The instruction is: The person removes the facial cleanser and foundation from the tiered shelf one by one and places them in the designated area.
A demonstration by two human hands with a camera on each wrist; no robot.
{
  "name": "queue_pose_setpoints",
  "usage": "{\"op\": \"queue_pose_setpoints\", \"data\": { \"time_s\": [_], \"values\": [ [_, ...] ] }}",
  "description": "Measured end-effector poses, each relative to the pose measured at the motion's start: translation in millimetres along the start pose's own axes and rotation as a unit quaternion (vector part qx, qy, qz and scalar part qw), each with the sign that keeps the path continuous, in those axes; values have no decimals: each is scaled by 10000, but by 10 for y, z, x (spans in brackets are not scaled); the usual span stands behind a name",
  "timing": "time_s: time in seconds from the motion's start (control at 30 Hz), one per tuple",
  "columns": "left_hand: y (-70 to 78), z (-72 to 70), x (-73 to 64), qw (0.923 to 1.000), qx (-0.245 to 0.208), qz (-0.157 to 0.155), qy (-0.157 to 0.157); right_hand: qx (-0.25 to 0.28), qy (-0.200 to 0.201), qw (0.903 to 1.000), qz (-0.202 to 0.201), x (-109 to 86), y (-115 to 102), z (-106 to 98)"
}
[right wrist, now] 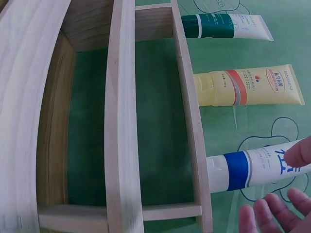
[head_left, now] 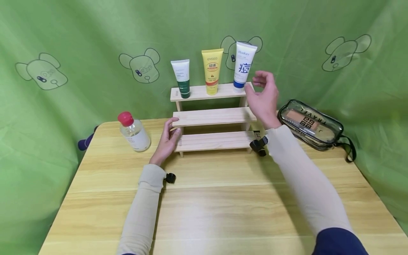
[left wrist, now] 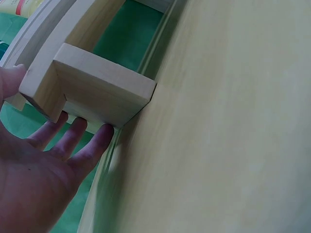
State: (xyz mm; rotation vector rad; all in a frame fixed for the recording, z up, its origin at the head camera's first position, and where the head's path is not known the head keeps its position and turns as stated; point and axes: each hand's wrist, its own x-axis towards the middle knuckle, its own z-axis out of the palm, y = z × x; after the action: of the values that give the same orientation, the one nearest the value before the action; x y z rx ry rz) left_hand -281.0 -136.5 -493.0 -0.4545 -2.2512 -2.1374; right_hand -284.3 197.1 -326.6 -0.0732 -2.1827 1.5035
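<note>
A three-step wooden display rack [head_left: 214,117] stands on the table. My left hand [head_left: 167,139] touches its left end, fingers against the end of the lower step and thumb at a board edge in the left wrist view. On the top step stand three cap-down tubes: a white-and-green tube [head_left: 181,76], a yellow tube [head_left: 211,69] and, at the right end, a white-and-blue tube [head_left: 244,62] leaning slightly right. My right hand [head_left: 264,101] is just beside this last one, thumb and fingers apart. In the right wrist view the thumb [right wrist: 300,154] overlaps the tube's white body.
Left of the rack stands a clear bottle with a red cap [head_left: 137,136]. To the right lies a transparent travel pouch [head_left: 328,132] with things inside. A small dark item [head_left: 256,134] shows by the rack's right end. Green curtain [head_left: 95,28] hangs behind the table.
</note>
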Motion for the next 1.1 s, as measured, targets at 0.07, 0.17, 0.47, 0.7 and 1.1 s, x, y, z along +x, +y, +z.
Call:
{"op": "queue_pose_setpoints", "data": {
  "time_s": [0.07,0.17,0.47,0.7,1.1],
  "values": [
    [-6,-2,-3,10000,20,-5,5,128,-50,9999,42,38,5,25],
    [-16,-2,-3,10000,50,-5,6,353,-53,9993,58,97,30,61],
    [-21,-4,-4,10000,-6,5,-14,542,-119,9983,190,216,38,149],
    [-20,-12,-14,10000,-25,-13,9,559,-82,9978,347,296,-11,252],
    [-18,-2,8,10000,87,-7,8,482,-255,9970,550,427,66,335]
  ]
}}
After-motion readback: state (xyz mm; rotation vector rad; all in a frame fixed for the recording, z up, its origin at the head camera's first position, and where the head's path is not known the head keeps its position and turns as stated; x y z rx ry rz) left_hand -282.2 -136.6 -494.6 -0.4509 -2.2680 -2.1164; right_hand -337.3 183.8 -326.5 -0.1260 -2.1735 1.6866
